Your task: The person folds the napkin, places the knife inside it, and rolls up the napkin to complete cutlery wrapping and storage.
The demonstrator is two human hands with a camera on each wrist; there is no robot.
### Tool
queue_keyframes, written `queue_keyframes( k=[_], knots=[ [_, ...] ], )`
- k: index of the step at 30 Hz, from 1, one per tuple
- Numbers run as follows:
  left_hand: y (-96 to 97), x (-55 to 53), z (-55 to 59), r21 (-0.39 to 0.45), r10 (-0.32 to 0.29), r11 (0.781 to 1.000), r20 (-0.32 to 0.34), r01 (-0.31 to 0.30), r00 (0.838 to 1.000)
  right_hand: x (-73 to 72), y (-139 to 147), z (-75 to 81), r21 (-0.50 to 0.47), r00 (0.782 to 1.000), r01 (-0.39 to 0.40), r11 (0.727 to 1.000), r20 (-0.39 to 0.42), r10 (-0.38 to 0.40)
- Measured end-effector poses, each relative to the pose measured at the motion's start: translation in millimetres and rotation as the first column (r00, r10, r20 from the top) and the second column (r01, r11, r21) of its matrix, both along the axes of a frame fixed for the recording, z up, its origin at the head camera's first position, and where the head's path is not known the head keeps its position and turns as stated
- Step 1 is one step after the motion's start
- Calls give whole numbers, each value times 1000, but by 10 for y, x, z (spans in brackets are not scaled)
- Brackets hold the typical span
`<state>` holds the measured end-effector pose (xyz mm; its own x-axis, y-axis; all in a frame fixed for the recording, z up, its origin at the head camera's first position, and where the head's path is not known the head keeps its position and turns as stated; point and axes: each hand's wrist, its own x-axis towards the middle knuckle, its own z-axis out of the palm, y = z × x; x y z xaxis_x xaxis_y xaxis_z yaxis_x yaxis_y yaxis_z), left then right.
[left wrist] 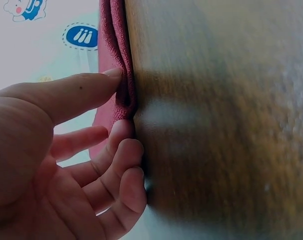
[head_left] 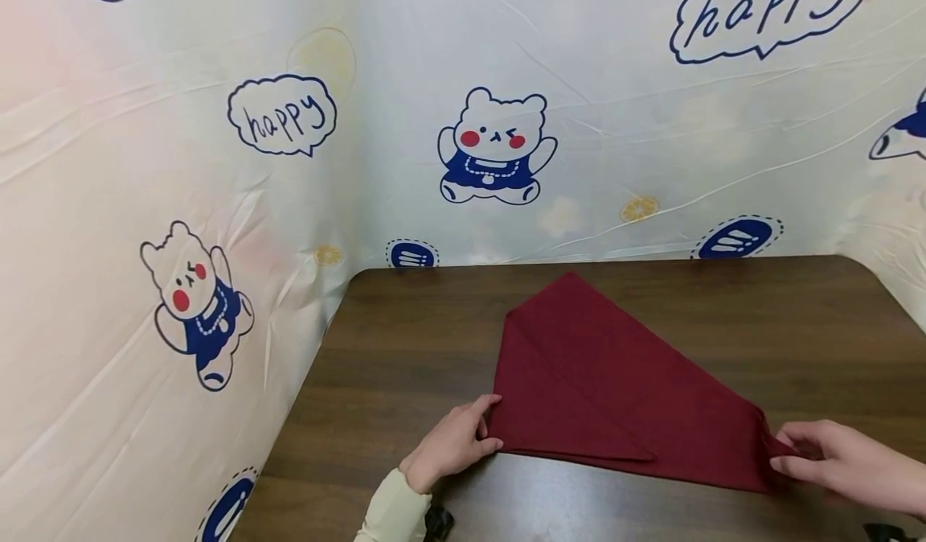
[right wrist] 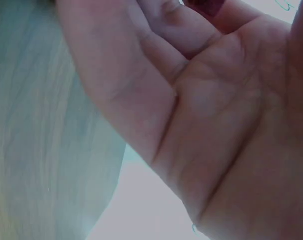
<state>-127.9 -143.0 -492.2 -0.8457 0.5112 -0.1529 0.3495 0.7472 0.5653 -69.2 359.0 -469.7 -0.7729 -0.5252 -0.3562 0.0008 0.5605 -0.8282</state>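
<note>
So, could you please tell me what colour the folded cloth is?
The folded cloth is plain dark red, showing best in the head view.

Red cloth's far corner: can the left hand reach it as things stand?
Likely yes: the left hand touches the red cloth, and the head view shows nothing standing between it and the far corner.

Dark-red folded cloth (head_left: 615, 381): held end partly hidden by the bare right grip (head_left: 842, 461).
Brown wood-grain worktop (head_left: 391, 349): near edge cut off.
Black object (head_left: 438, 523) beside cream sleeve (head_left: 396, 508): can't make it out.
</note>
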Motion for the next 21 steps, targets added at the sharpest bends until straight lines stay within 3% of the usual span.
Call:
queue_keyframes(
  k=[9, 13, 17, 21],
  knots=[
    [3, 4, 22, 5, 7, 1000, 11, -7, 1000, -97, -222, 85, -63, 1000, -15, 998, 15, 16],
    [5, 5, 12, -1, 14, 1000, 30, -14, 999, -123, -336, 114, -45, 995, -32, 998, -95, 27],
    [5, 9, 4, -4, 20, 1000, 40, -19, 999, -151, -450, 142, -20, 972, -47, 999, -232, 41],
    [9, 10, 10, -6, 31, 1000, 42, -31, 999, -201, -576, 178, -34, 968, -64, 997, -244, 54]
  ],
)
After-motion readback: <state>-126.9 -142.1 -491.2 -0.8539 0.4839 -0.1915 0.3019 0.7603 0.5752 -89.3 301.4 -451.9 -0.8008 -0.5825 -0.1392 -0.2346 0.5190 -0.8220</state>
